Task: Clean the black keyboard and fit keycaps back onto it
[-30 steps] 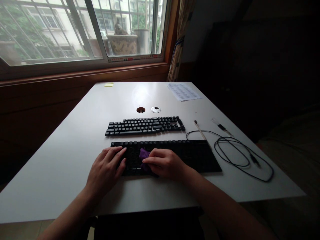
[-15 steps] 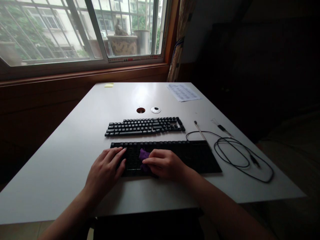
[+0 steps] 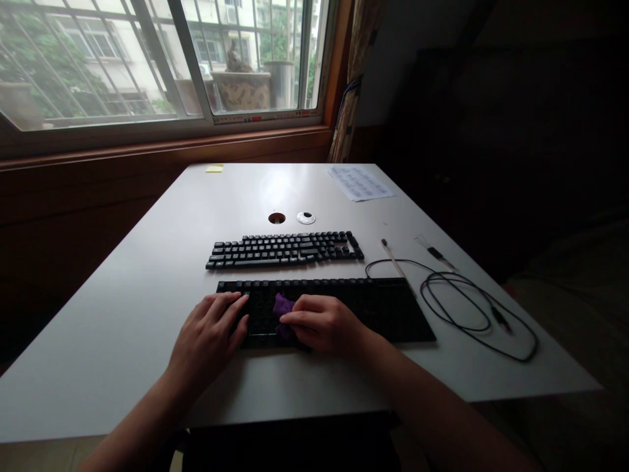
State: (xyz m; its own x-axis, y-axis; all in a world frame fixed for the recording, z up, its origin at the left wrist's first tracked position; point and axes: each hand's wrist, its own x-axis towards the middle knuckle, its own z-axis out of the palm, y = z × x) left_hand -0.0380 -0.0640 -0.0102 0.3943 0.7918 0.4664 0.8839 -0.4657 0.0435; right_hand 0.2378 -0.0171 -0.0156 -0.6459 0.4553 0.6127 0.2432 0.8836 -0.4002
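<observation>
A black keyboard [image 3: 388, 314] lies near the table's front edge. Its back row of keycaps is in place, while much of the bed before it looks bare and dark. My left hand [image 3: 209, 328] rests on the keyboard's left end, fingers stretched forward and thumb apart. Pinched in my right hand [image 3: 324, 321] is a small crumpled purple cloth [image 3: 282, 304], pressed to the keyboard left of its middle. My fingers hide part of the cloth. Just behind the keyboard, loose black keycaps [image 3: 275, 252] are laid out in rows on the table.
A brush-like stick [image 3: 392, 255] leans at the keyboard's back right. Beside it lie a coiled black cable [image 3: 455, 321] and a wire tool with a dark handle [image 3: 436, 253]. Farther back on the white table [image 3: 147, 262] are a cable hole [image 3: 276, 217], its cover [image 3: 305, 217] and printed papers [image 3: 361, 182].
Both hands, the cloth and the keyboard keep nearly the same places. The whole view has shifted very slightly.
</observation>
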